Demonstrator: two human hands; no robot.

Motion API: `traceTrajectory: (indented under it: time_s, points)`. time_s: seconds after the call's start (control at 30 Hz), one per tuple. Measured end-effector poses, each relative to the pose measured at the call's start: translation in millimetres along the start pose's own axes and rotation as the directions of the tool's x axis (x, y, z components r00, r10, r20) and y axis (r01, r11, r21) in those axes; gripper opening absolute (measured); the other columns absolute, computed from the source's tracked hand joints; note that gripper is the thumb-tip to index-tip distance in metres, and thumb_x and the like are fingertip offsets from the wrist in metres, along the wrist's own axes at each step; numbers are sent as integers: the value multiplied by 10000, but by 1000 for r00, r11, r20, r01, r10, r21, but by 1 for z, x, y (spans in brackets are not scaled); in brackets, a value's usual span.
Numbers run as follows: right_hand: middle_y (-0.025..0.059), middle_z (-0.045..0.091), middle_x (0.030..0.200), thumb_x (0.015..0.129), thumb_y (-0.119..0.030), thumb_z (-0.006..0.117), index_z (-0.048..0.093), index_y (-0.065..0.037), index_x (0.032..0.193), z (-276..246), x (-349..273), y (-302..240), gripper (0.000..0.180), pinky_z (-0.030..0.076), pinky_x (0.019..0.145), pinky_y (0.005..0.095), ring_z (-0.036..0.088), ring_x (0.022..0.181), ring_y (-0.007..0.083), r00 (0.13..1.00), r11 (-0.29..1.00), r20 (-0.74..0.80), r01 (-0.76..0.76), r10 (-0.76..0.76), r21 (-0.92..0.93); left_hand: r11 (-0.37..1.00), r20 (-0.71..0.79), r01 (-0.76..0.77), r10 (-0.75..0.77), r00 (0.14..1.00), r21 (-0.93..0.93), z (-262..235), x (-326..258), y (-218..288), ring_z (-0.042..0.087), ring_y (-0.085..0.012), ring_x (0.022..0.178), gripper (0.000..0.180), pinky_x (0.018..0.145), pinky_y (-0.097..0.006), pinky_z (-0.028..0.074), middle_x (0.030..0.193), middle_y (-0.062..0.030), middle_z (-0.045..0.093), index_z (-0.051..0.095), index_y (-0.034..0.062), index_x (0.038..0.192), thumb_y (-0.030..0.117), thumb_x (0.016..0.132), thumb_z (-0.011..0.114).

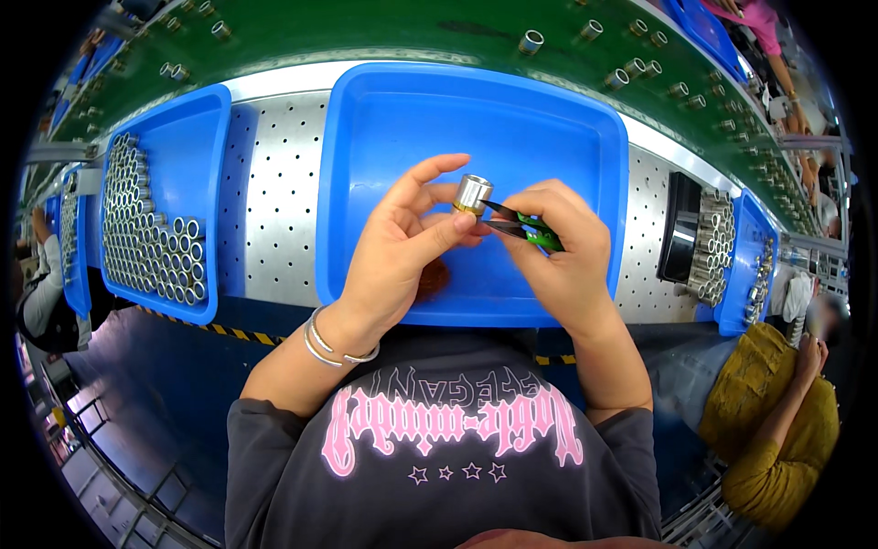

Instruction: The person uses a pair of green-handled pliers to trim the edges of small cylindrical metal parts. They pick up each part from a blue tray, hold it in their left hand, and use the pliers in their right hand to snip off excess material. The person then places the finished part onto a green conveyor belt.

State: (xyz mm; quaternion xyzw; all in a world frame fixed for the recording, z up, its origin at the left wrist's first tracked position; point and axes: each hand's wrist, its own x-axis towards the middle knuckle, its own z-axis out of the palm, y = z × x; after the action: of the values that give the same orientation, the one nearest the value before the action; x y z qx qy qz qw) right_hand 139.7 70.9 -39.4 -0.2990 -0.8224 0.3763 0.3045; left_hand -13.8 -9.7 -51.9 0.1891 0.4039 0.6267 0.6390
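Observation:
My left hand point(407, 233) grips a small silver metal cylinder point(473, 194) between thumb and fingers, with a yellowish band around its lower end. In my right hand point(565, 247) are black tweezers with green grips point(535, 231). Their two dark tips are apart and reach the cylinder's right side near the band; whether they pinch anything is too small to tell. Both hands are above a large blue tray point(366, 82). Partly hidden by my left hand, a reddish-brown tangled bundle point(433, 279) lies in the tray near its front wall.
A blue tray point(219, 119) at left holds many stacked metal cylinders point(174, 261). More cylinders point(715, 242) stand at right beside a black box point(679, 227). Beyond the perforated metal bench point(279, 183), a green belt point(402, 32) carries scattered cylinders. A person in mustard clothing point(777, 430) sits at right.

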Motion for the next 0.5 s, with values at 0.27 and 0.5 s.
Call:
traceTrajectory:
  time_s: [0.27, 0.5]
  points:
    - [97, 622, 914, 694, 61, 619, 579, -24, 878, 2, 2, 1, 207, 474, 619, 262, 603, 739, 196, 994, 977, -61, -72, 86, 202, 996, 25, 71, -69, 997, -52, -2, 1, 1, 592, -183, 944, 408, 833, -273, 470, 1097, -125, 568, 419, 1, 1256, 104, 882, 547]
    - [105, 632, 913, 729, 65, 599, 564, -18, 880, -1, 3, -2, 177, 483, 651, 269, 623, 771, 211, 986, 958, -24, -154, 165, 244, 989, 18, 115, -114, 993, -91, 2, 0, 3, 605, -165, 917, 444, 831, -271, 487, 1078, -105, 580, 395, 16, 1289, 98, 874, 531]
